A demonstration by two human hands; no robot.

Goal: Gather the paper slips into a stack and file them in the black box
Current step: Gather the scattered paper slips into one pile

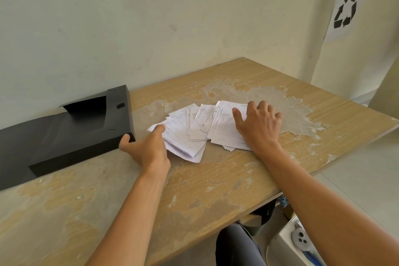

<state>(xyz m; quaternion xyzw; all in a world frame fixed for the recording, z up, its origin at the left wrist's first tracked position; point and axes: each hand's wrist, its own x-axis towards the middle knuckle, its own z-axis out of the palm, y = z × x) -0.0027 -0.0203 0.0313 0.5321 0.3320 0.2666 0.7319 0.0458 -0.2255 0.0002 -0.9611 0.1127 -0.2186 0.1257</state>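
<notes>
The slips (198, 124) lie fanned out in a loose spread near the middle of the counter (216, 181), just right of the box (64, 134). The right hand (260, 124) rests flat on the right end of the spread, fingers splayed and open, hiding the sheets beneath it. The left hand (146, 147) sits at the left end, thumb on top of the nearest slips; its fingers curl toward the box's corner, and I cannot tell whether they pinch the paper or only press it. The print on the slips is too small to read. The box lies open, its left part cut off at the edge of view, its inside dark. A recycling sign (345, 6) hangs on the wall (151, 17).
</notes>
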